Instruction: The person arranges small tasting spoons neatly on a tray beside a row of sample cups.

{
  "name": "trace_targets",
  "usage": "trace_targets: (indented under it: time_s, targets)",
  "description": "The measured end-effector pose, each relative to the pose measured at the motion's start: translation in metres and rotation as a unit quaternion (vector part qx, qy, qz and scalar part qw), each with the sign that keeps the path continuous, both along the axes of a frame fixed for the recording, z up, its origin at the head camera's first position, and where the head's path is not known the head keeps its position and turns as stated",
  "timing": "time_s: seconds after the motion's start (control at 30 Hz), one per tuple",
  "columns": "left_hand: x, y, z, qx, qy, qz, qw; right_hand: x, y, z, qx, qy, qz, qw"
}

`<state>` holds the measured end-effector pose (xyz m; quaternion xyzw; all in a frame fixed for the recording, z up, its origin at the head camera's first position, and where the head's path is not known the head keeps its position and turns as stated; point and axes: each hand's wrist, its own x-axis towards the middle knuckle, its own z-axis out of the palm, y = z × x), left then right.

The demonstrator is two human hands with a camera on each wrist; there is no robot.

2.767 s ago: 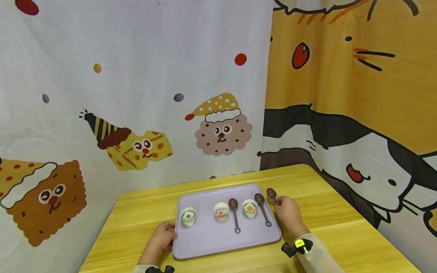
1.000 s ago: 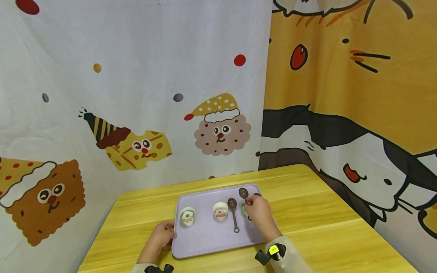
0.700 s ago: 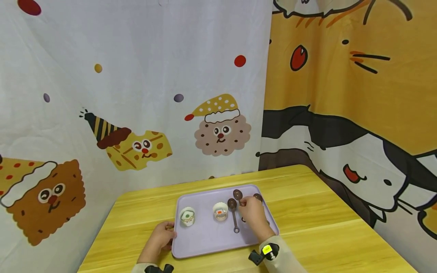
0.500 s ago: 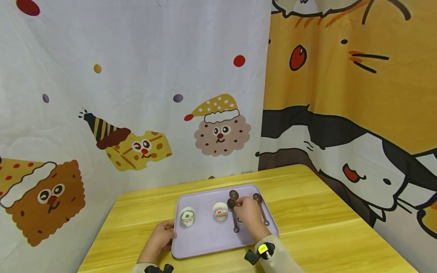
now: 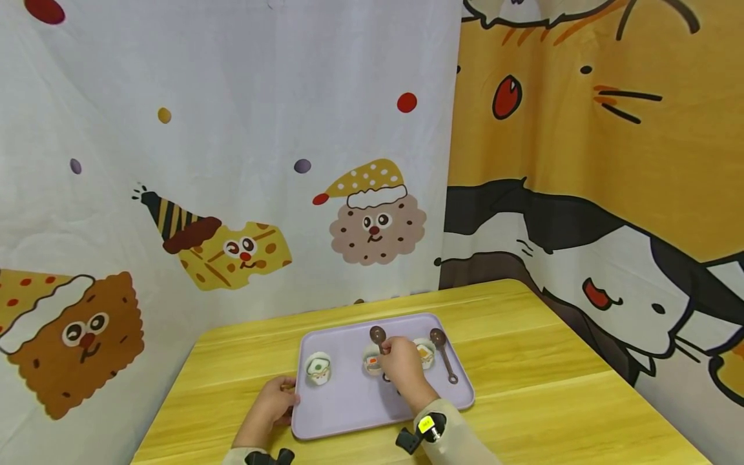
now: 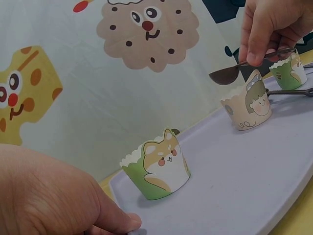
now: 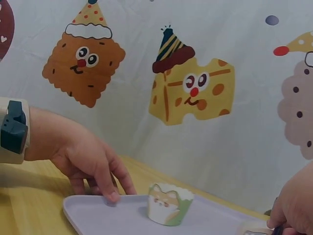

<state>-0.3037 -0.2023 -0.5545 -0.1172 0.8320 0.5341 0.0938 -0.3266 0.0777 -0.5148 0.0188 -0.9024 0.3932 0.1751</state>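
My left hand (image 5: 273,400) grips the left rim of the lilac tray (image 5: 343,413), its thumb on the edge in the left wrist view. Between thumb and fingers, my right hand (image 5: 402,369) pinches a brown spoon (image 5: 377,334) by its handle. In the left wrist view the bowl of this spoon hangs above and beside the middle paper cupcake cup (image 6: 247,106), which shows a child's face. Near the tray's left end stands a green dog-print cupcake cup (image 5: 318,369). Another cupcake cup (image 5: 426,352) is partly behind my right hand. That hand mostly hides a second spoon on the tray.
A third brown spoon (image 5: 445,355) lies along the tray's right end. The tray rests on a yellow wood-grain table (image 5: 523,361). Behind the table hangs a white cartoon-print curtain (image 5: 256,129), with an orange and black cat-print one to the right.
My right hand has carried the spoon from beside the tray's right edge leftward over the tray to the middle cup. The left hand has stayed at the left rim.
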Motion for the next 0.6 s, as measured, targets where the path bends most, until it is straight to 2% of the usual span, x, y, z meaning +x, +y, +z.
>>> trace_targets:
  time_s: [0.3, 0.6]
  targets:
    - [0.000, -0.001, 0.000, 0.001, 0.003, -0.003, 1.0000, 0.002, -0.016, 0.003, 0.016, 0.016, 0.008, 1.000]
    - [-0.002, -0.001, -0.002, -0.004, 0.001, -0.004, 1.0000, 0.001, -0.034, -0.001, 0.028, 0.044, 0.024, 0.998]
